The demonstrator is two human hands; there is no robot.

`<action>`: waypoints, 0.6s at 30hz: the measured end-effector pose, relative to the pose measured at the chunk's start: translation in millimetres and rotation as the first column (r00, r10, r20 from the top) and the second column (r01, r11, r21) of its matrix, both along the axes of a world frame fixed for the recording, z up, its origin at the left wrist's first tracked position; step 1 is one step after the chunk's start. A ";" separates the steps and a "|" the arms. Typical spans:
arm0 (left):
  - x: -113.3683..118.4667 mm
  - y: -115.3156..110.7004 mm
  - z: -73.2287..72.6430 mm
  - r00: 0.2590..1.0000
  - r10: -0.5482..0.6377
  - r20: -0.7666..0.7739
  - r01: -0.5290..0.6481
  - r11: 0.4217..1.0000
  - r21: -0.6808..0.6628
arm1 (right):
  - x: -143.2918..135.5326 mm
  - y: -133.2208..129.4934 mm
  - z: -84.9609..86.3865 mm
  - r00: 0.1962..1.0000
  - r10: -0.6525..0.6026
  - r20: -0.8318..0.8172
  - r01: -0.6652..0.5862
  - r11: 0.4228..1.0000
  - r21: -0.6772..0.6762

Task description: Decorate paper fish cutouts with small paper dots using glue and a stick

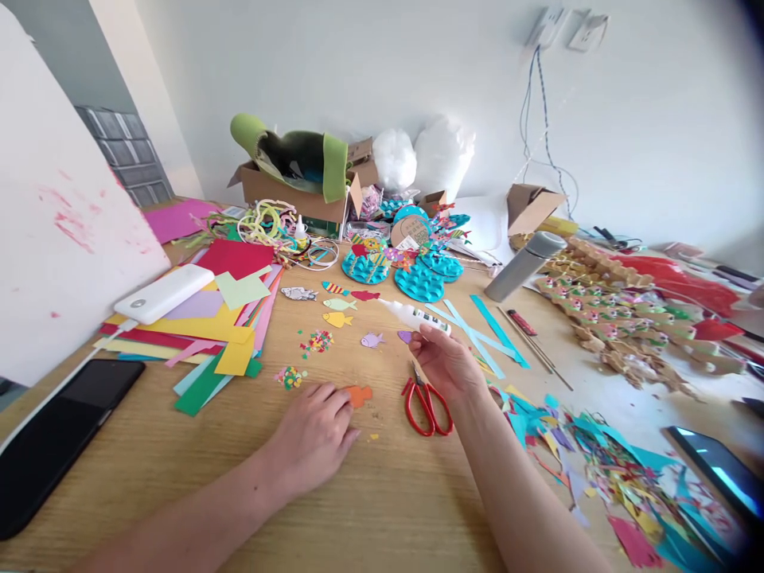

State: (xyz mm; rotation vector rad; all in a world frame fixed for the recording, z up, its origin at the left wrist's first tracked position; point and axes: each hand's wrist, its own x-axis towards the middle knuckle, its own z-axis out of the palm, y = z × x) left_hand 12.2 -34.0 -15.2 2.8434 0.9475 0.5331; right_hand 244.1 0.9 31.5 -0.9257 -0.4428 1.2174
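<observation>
My right hand (pixel 442 360) is closed round a white glue bottle (pixel 421 317), its nozzle pointing left toward the red paper fish (pixel 365 295). My left hand (pixel 316 430) lies on the wooden table with its fingertips on the edge of an orange paper fish (pixel 360 395). Between my hands and the back are a yellow fish (pixel 337 319), a pale green fish (pixel 340 304), a striped fish (pixel 335 289), a patterned grey fish (pixel 299 294) and a purple fish (pixel 371 341). Red-handled scissors (pixel 428 410) lie below my right hand.
Coloured paper (pixel 235 318) and a white power bank (pixel 164 294) lie left, near a black phone (pixel 56 434). Small confetti piles (pixel 316 342) sit left of the fish. A grey flask (pixel 525 267) and paper scraps (pixel 621 469) are right. Boxes (pixel 286 191) stand behind.
</observation>
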 end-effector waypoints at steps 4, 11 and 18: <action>0.7 1.3 0.7 1.000 -0.016 -0.026 0.017 0.999 0.031 | -2.8 -2.8 -8.0 0.995 -0.035 -0.090 0.035 0.999 -0.004; 0.3 2.0 -0.3 0.998 -0.050 -0.031 0.052 0.997 0.053 | -0.5 -3.5 -14.2 0.984 -0.043 -0.176 0.048 0.999 0.024; -1.5 6.2 2.6 0.998 -0.033 0.049 0.031 0.999 0.031 | -3.7 -5.9 -13.7 0.993 0.060 -0.098 -0.051 0.995 0.088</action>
